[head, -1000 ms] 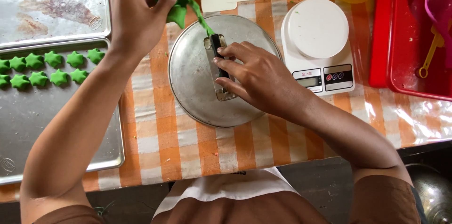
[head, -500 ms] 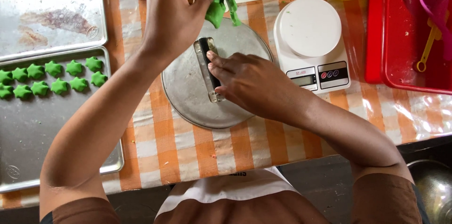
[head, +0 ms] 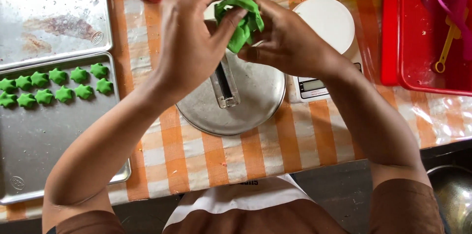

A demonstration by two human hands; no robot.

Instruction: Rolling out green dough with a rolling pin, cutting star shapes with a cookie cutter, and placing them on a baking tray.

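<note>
Upper centre of the head view, the left hand (head: 189, 42) and right hand (head: 287, 42) both pinch a lump of green dough (head: 242, 22) above the round metal lid (head: 236, 101), green dough stars (head: 54, 86) on the tray (head: 49, 155) far left.

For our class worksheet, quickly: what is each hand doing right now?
Left hand: closed, fingers pinching the green dough.
Right hand: closed on the same green dough, from the other side.

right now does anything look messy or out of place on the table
Nothing spilled or toppled. Only the upper metal tray looks smeared with dried reddish residue, while both hands squeeze green dough above the round metal lid.
</note>
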